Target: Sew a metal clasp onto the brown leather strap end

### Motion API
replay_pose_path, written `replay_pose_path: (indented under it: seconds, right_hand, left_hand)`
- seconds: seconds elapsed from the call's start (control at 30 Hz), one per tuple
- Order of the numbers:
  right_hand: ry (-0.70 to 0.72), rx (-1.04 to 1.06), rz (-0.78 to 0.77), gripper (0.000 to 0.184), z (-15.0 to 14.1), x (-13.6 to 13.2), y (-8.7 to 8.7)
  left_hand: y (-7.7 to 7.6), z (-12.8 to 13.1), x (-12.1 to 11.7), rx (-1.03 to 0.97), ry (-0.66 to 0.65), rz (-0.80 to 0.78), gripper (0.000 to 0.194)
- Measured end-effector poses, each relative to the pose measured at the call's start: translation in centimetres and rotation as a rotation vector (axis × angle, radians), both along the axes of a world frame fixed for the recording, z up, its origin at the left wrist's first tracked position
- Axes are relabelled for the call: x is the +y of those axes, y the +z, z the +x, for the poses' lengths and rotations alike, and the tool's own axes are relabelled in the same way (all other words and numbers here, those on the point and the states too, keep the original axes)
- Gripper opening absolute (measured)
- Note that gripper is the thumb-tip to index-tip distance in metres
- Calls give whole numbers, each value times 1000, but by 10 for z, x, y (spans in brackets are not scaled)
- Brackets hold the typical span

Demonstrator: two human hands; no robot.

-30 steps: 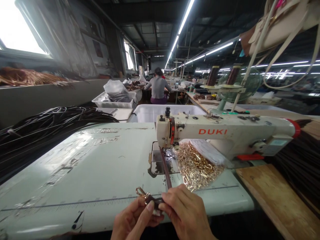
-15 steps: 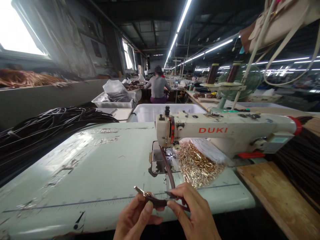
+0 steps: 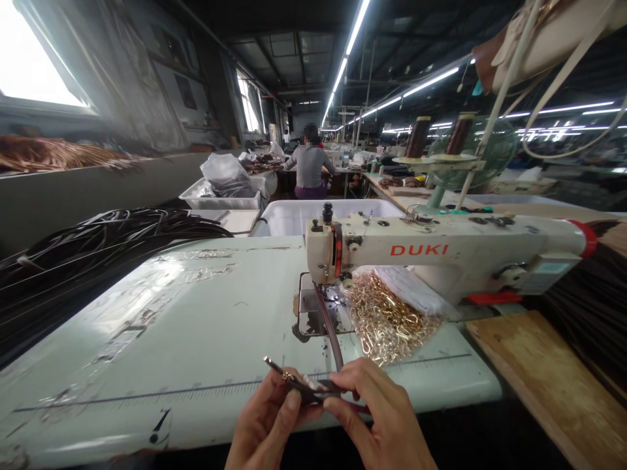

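At the front edge of the sewing table, my left hand [image 3: 272,421] pinches a dark brown strap [image 3: 332,333] close to a gold metal hook [image 3: 274,367] that sticks out past the fingers. My right hand [image 3: 382,411] grips the same strap just to the right, where it looks folded back on itself. From my hands the strap runs up to the needle area of the sewing machine [image 3: 362,248]. A small pale patch shows between the strap layers; I cannot make out what it is. My palms hide part of the strap.
Right of the needle lies a clear bag of gold hooks [image 3: 386,320]. Dark straps [image 3: 112,248] are heaped at the left. A wooden board [image 3: 553,372] flanks the table at right. Behind the machine stands a white bin [image 3: 289,215]; farther off, a person [image 3: 309,171] sits facing away.
The strap piece between my hands has tilted, and a pale patch now shows between its layers. The hook has turned slightly. Both hands stay in nearly the same place.
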State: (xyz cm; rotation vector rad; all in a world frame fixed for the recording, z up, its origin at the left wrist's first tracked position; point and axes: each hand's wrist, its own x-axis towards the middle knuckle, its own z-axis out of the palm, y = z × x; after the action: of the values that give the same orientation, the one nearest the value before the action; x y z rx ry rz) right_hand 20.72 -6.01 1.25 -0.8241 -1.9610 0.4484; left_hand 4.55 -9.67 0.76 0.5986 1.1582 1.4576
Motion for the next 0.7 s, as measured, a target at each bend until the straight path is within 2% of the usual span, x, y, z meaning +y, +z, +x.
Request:
replay_pose_path:
  seconds: [0.2, 0.43, 0.7]
  right_hand:
    - [11, 38, -36, 11, -1, -1, -2]
    - [37, 28, -96, 11, 1, -2, 1]
    - [36, 62, -114, 11, 1, -2, -4]
  left_hand:
    - [-3, -4, 2, 28, -38, 11, 46]
    - [-11, -6, 1, -1, -95, 85, 30]
    - [-14, -6, -1, -16, -101, 92, 27]
